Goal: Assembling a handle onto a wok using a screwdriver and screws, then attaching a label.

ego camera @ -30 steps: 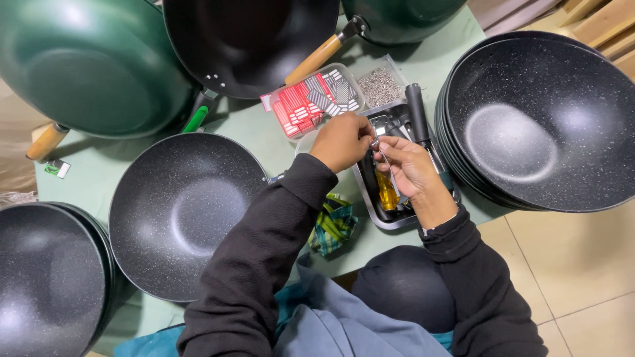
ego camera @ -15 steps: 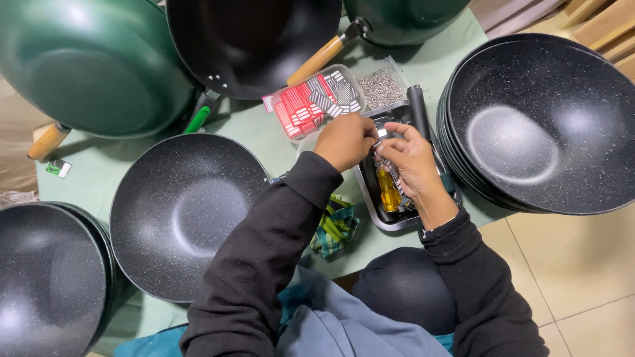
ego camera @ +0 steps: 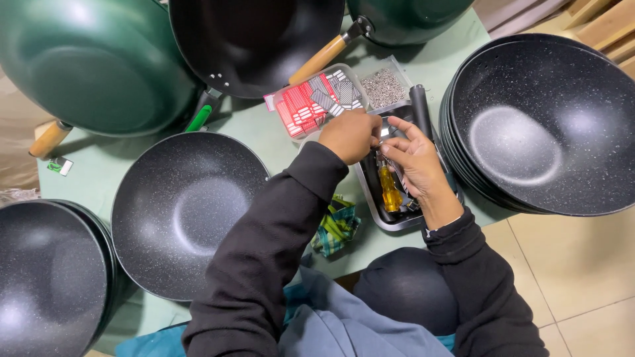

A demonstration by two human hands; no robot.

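Far left, stack of dark speckled woks (ego camera: 49, 277) at the table edge, nested one in another. Above it, big green wok (ego camera: 99, 63) turned bottom-up, wooden handle (ego camera: 49, 139) poking out low left, small green tag (ego camera: 59, 165) just beside that handle. Next along, single speckled wok (ego camera: 188, 211) sitting open side up on the green table (ego camera: 264, 132), partly covered by the black left sleeve (ego camera: 264, 251). Up top, another dark wok (ego camera: 254, 39) tilted, green grip (ego camera: 198, 119) under it, second wooden handle (ego camera: 317, 61) slanting across. Below the sleeve, crumpled green-and-yellow bundle (ego camera: 336, 226) at the table edge.

Centre now: clear plastic box (ego camera: 314, 102) with red and grey packets, clear bag of small grey bits (ego camera: 383, 86) just beside it. Left hand (ego camera: 350, 135) curled into a loose fist, fingertips pressed together, pinching something small and metallic, too tiny to identify. Right hand (ego camera: 413, 162) right against it, fingers half spread, thumb and forefinger closing on the same small piece. Both hovering over the metal tray (ego camera: 390, 221), touching each other above it. In the tray, yellow-handled screwdriver (ego camera: 389, 188) lying lengthwise, partly under the right palm; black handle (ego camera: 420, 106) resting along the tray's far rim.

Far right, tall stack of speckled woks (ego camera: 549, 125), just beside the tray.
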